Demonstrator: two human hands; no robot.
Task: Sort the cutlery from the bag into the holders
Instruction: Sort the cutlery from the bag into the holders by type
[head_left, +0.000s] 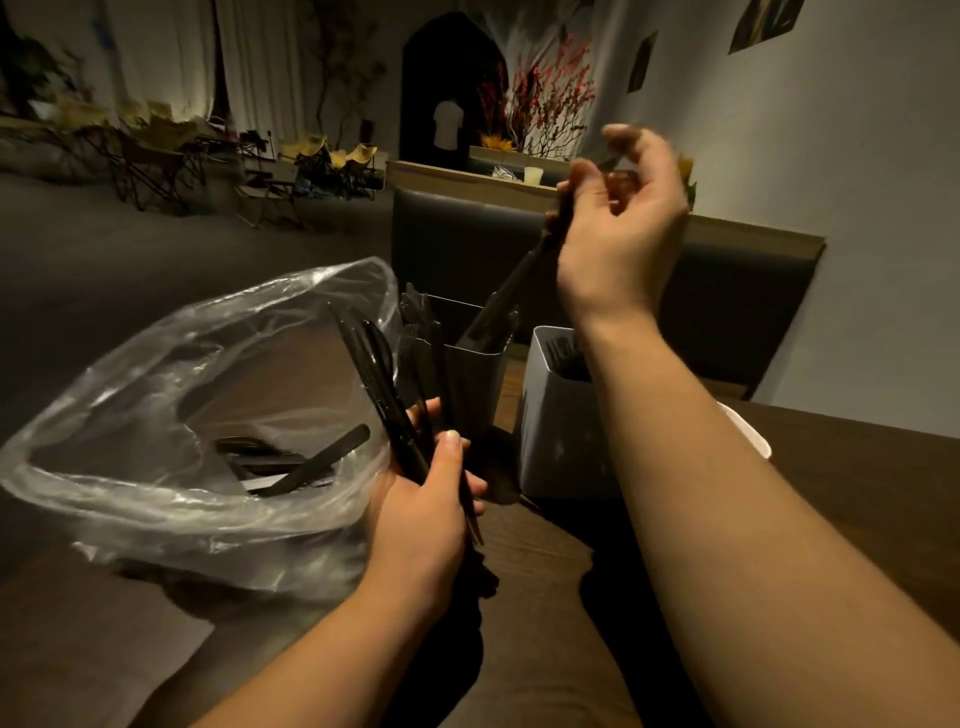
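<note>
Bag (130, 395), dark holder (480, 384), grey holder (556, 431), all holding cutlery (317, 460)

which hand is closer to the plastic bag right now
Left. The left hand is at the edge of the plastic bag, gripping black cutlery; the right hand is raised over the dark holder, pinching a black utensil.

Overall the light is dim with a warm cast. The brightest area is the backlit curtains (171, 67) at far left. The wall (857, 156) is weakly, evenly lit. The bag (156, 493) shows white glare streaks along its folds. Forearms cast hard black shadows on the surface (857, 467). The right hand (618, 218) is motion-blurred at the fingertips. Verticals lean at the edges. The background is soft.
</note>
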